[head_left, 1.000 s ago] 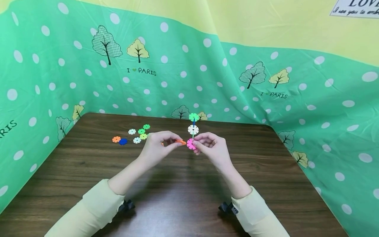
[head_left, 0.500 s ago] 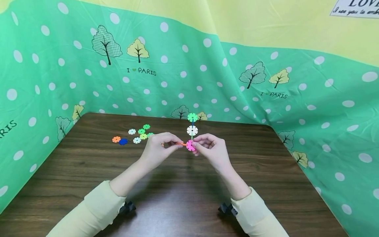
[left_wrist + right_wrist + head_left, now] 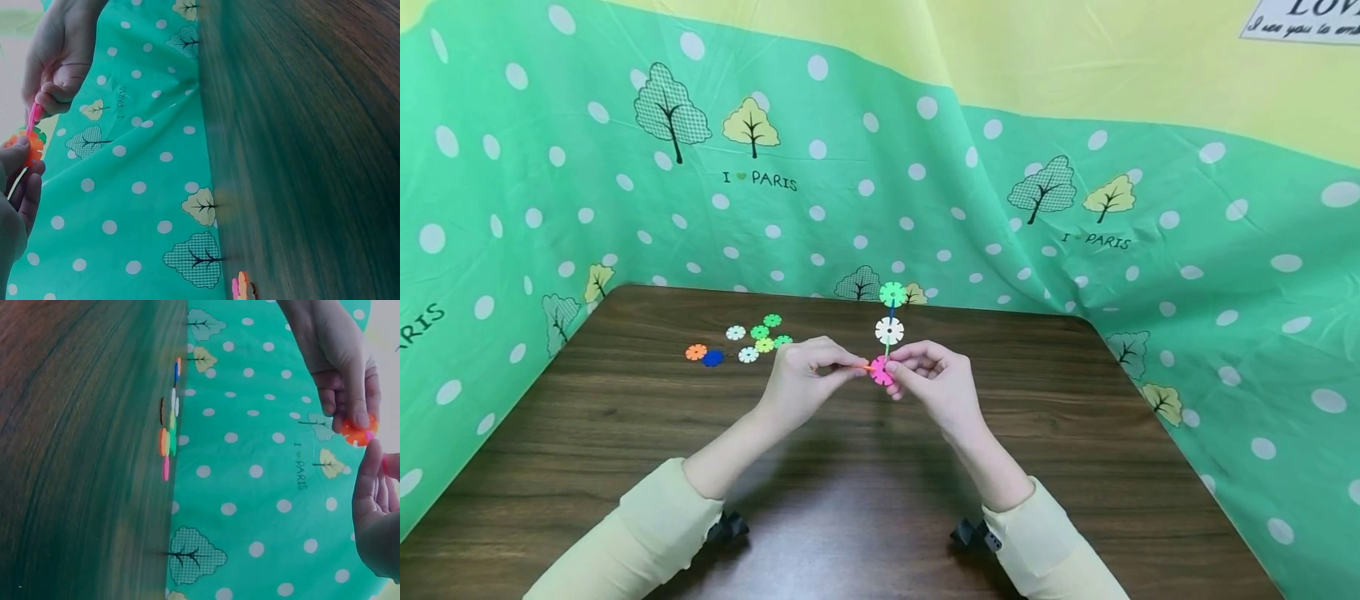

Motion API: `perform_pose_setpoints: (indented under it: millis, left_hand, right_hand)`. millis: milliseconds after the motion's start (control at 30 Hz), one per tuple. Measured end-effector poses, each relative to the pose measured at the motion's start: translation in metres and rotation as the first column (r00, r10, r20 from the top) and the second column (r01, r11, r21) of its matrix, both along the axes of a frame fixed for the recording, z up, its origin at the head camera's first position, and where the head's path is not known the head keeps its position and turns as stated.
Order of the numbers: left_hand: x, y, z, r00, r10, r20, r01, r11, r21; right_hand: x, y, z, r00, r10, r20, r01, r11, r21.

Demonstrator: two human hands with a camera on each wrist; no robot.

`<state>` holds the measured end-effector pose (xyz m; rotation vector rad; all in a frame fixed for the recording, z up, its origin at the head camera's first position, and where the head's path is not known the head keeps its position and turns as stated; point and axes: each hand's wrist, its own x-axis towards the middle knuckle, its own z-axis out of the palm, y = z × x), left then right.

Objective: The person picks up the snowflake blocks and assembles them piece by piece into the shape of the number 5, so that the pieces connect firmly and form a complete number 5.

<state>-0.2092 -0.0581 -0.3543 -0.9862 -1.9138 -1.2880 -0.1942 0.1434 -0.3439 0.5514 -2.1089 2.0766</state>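
Pink plastic, a notched flower-shaped disc (image 3: 878,373), is pinched between the thumb and fingers of the right hand (image 3: 943,385), held above the dark wood-grain table (image 3: 850,508) and, from the head view, a little short of the middle of its far edge. The left hand (image 3: 799,382) pinches an orange disc (image 3: 356,437) by thumb and fingertips; the orange rim meets the pink one on its left side, though how deep it sits in the slot is hidden by the fingers. From the pink disc a line of joined pieces rises upright: a pale green disc (image 3: 887,349) seen edge-on, a white disc (image 3: 882,332) facing the camera, a blue disc (image 3: 892,311) edge-on, and a green disc (image 3: 892,287) at the top, which overlaps the table's far edge in the head view.

Loose discs (image 3: 712,359) lie in a loose group toward the far left corner of the table, near its far edge: orange, blue, white, green and yellow-green, some touching or overlapping. The right wrist view also shows a pink loose disc (image 3: 165,470) among them, edge-on. Green cloth (image 3: 820,192) with white dots and printed trees hangs beyond the far edge. Pale sleeves (image 3: 662,512) cover the forearms, with a small black camera (image 3: 728,528) at each cuff
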Motion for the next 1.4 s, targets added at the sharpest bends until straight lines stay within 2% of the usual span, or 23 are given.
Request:
perform_pose_setpoints:
  millis: [200, 500, 833, 1000, 1100, 1200, 1300, 1400]
  left_hand:
    - [0.0, 0.002, -0.003, 0.999, -0.026, -0.018, 0.027, 0.999, 0.038]
    - [0.001, 0.005, -0.007, 0.999, -0.027, -0.031, 0.028, 0.998, 0.058]
    - [0.002, 0.009, -0.01, 0.997, -0.029, -0.068, 0.032, 0.999, 0.043]
    - [0.0, 0.007, -0.009, 0.995, -0.014, -0.095, 0.012, 1.0, -0.014]
    - [-0.002, 0.002, -0.008, 0.999, -0.006, -0.037, 0.003, 0.998, -0.061]
    - [-0.007, -0.008, -0.01, 0.998, 0.023, 0.064, -0.016, 0.995, -0.103]
    - [-0.014, -0.023, -0.013, 0.981, 0.082, 0.176, -0.058, 0.989, -0.139]
    - [-0.024, -0.042, -0.016, 0.952, 0.138, 0.274, -0.089, 0.979, -0.185]
  right_hand:
    - [0.002, 0.0, -0.001, 1.0, -0.031, -0.001, 0.031, 1.0, 0.001]
    - [0.003, 0.001, -0.002, 0.999, -0.042, -0.018, 0.043, 0.999, 0.017]
    - [0.002, 0.003, -0.005, 0.999, -0.035, -0.034, 0.036, 0.999, 0.033]
    - [0.0, 0.004, -0.005, 0.997, -0.023, -0.071, 0.029, 0.997, 0.073]
    - [0.0, 0.004, -0.004, 0.995, -0.024, -0.093, 0.034, 0.994, 0.1]
    - [0.002, 0.003, -0.001, 0.995, -0.031, -0.092, 0.041, 0.993, 0.109]
    - [0.009, 0.002, 0.007, 0.997, -0.042, -0.068, 0.05, 0.993, 0.112]
    - [0.014, 0.002, 0.015, 0.998, -0.053, -0.045, 0.058, 0.992, 0.109]
